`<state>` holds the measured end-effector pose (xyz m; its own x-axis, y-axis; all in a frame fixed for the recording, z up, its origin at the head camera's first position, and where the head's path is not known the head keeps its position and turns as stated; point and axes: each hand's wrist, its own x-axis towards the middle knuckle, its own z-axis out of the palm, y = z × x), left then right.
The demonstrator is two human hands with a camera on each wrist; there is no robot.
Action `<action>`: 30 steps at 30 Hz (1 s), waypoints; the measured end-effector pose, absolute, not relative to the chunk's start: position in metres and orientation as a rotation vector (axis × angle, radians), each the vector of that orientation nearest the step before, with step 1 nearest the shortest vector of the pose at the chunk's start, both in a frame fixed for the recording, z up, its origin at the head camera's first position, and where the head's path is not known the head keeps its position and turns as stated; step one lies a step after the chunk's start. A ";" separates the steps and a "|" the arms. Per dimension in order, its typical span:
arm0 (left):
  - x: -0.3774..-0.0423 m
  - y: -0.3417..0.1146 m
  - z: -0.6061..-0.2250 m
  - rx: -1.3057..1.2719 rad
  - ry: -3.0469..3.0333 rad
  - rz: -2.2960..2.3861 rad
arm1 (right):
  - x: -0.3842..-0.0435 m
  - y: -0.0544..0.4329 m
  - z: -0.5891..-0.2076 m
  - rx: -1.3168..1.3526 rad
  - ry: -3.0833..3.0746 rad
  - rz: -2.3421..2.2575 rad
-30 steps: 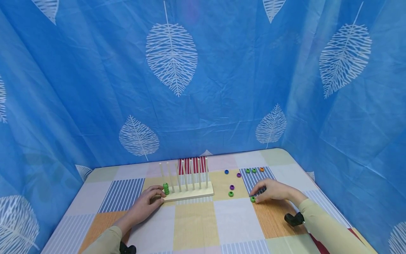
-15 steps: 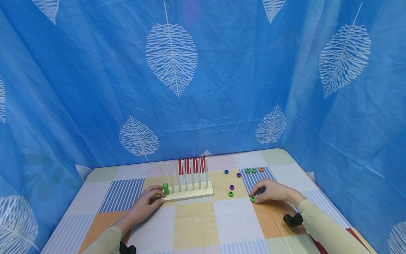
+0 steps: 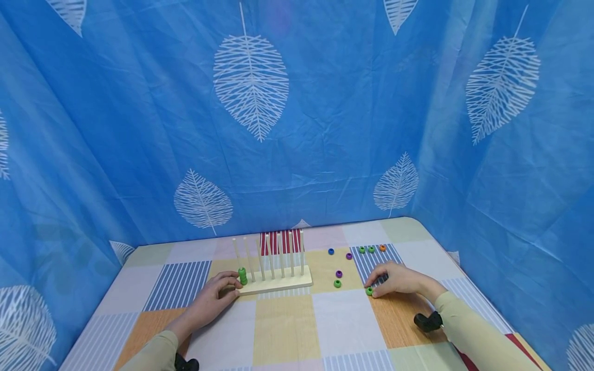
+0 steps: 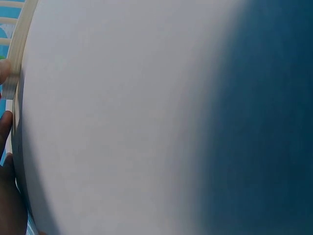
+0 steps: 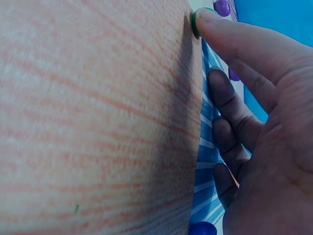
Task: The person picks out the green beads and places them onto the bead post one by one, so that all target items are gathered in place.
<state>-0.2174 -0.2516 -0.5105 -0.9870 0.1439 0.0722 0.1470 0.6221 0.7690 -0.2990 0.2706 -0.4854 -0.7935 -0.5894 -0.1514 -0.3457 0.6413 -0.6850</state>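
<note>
My left hand (image 3: 218,291) holds the left end of a pale wooden peg board (image 3: 283,282) with several upright pegs. Stacked green beads (image 3: 243,275) sit on its leftmost peg, right at the fingertips. In the left wrist view, the thumb lies against the end of the board's base (image 4: 14,54). Over on the right, my right hand (image 3: 394,278) pinches a green bead (image 3: 369,291) down at the cloth. The right wrist view shows the thumb over that bead (image 5: 195,24), with the other fingers bent behind it.
Between board and right hand lie a green bead (image 3: 337,284), a purple bead (image 3: 339,274), another purple bead (image 3: 349,256) and a blue bead (image 3: 331,251). Two green beads (image 3: 366,250) and an orange bead (image 3: 382,248) lie farther back. Blue curtains (image 3: 325,129) stand behind the patchwork-covered table (image 3: 287,330).
Almost nothing differs. My right hand and the pinched green bead have shifted very slightly left; the left hand stays at the peg board.
</note>
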 end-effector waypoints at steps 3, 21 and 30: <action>-0.217 -0.251 -0.511 -0.248 -2.829 -1.340 | -0.299 0.270 -0.486 -0.733 2.511 -0.925; -0.217 -0.252 -0.511 -0.260 -2.826 -1.329 | -0.296 0.270 -0.486 -0.715 2.526 -0.913; -0.217 -0.252 -0.511 -0.266 -2.822 -1.323 | -0.295 0.269 -0.486 -0.692 2.539 -0.906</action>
